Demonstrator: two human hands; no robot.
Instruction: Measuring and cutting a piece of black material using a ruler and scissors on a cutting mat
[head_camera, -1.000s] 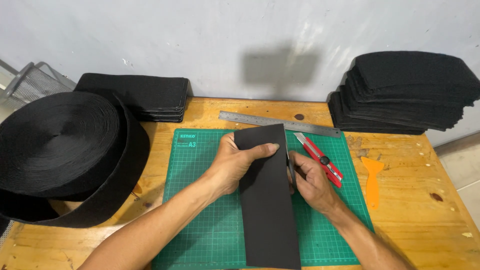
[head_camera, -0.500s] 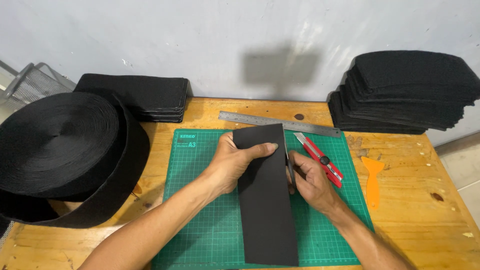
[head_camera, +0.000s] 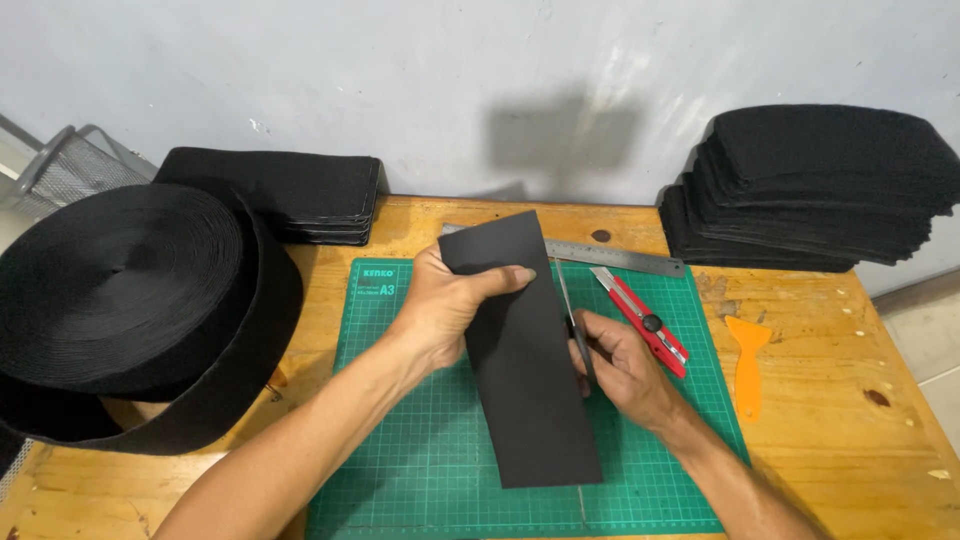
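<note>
Hands on black strip over green cutting mat

Strip (head_camera: 530, 380): black, long and flat, lying lengthwise over the middle of the green cutting mat (head_camera: 400, 470); its far end is lifted off the mat and tilted toward the left.

Left hand (head_camera: 450, 305): closed on the far end of the strip, thumb across the top face, fingers wrapped behind it.

Right hand (head_camera: 620, 365): at the right edge of the strip, fingers curled shut around a thin dark-handled tool (head_camera: 572, 320) whose slim shaft runs along that edge toward the far side. What kind of tool it is cannot be told.

Mat: gridded, centred on a wooden table (head_camera: 830, 400), reaching to the near edge of the view.

Ruler (head_camera: 625, 258): steel, lying across the far edge of the mat, partly hidden behind the raised strip.

Knife (head_camera: 640, 318): red snap-off cutter, lying at an angle on the mat just right of the right hand.

Scraper (head_camera: 748, 362): orange plastic, on the bare table right of the mat.

Roll (head_camera: 120, 290): large coil of black webbing, far left of the table, one loose turn drooping toward the near side.

Small stack (head_camera: 290, 195): black cut pieces, far left, behind the roll.

Tall stack (head_camera: 820, 185): black cut pieces, far right against the wall.

Wire basket (head_camera: 65, 165): at the far left edge, only partly in view.
</note>
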